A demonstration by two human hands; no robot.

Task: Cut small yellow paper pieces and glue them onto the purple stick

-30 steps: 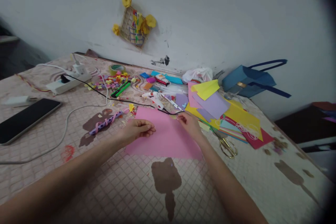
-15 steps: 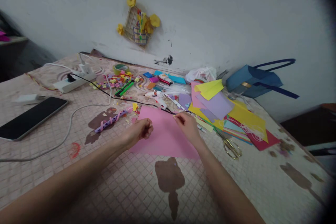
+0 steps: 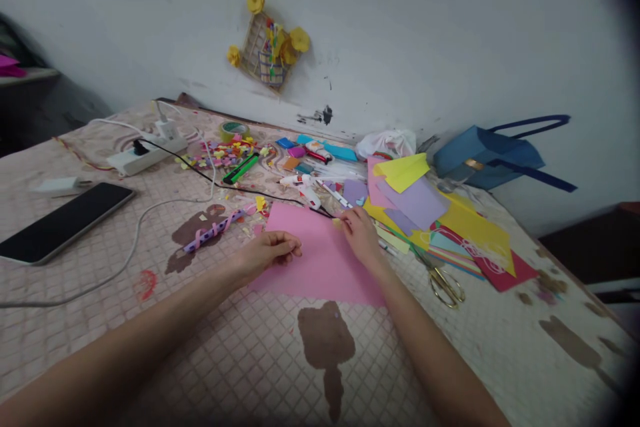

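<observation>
A pink sheet of paper (image 3: 320, 267) lies flat on the table, under both of my hands. My left hand (image 3: 267, 255) is over its left side, thumb and fingers pinched together; whatever they hold is too small to make out. Above the upper right part of the sheet, the fingertips of my right hand (image 3: 359, 233) close on a small pale yellow piece (image 3: 337, 222). A white glue gun (image 3: 309, 193) rests just beyond the sheet, its black cord running left. To the left lies a purple stick wound with a pink strip (image 3: 213, 232).
Gold-handled scissors (image 3: 446, 285) and coloured papers (image 3: 415, 200) lie at right, near a blue bag (image 3: 487, 157). Small paper cutouts (image 3: 225, 153), a green cutter (image 3: 241, 168) and tape (image 3: 234, 131) are behind. At left are a phone (image 3: 65, 220) and a power strip (image 3: 147, 155).
My left hand has turned, its fingers reaching further right over the pink sheet. The right hand stays near the sheet's upper edge, and the small yellow piece shows more plainly. The view has shifted slightly.
</observation>
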